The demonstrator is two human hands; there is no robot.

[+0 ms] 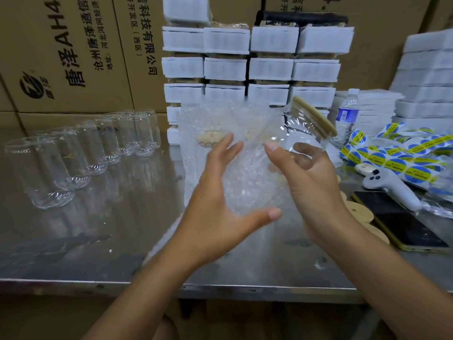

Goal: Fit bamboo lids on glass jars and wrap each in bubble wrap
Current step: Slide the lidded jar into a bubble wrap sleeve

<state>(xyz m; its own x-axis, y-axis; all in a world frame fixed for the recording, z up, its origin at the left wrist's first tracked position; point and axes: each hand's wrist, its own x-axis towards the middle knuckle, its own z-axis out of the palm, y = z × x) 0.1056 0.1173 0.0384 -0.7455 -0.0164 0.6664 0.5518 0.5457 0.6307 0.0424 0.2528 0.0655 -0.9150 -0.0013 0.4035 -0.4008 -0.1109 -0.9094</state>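
The lid step looks finished for this one: the round bamboo lid (pixel 316 116) sits on the clear glass jar (pixel 299 128), so I judge I am at the start of the wrapping. My right hand (pixel 313 182) has fingers and thumb curled round the jar's body and holds it tilted in the air, over the right half of the shiny steel table (pixel 122 229). My left hand (pixel 215 192) is spread wide, with straight fingers laid against the clear bubble wrap sheet (pixel 245 175) (pressing, not pinching, as far as I can see). Next, I think the jar must be laid on the wrap and rolled in it.
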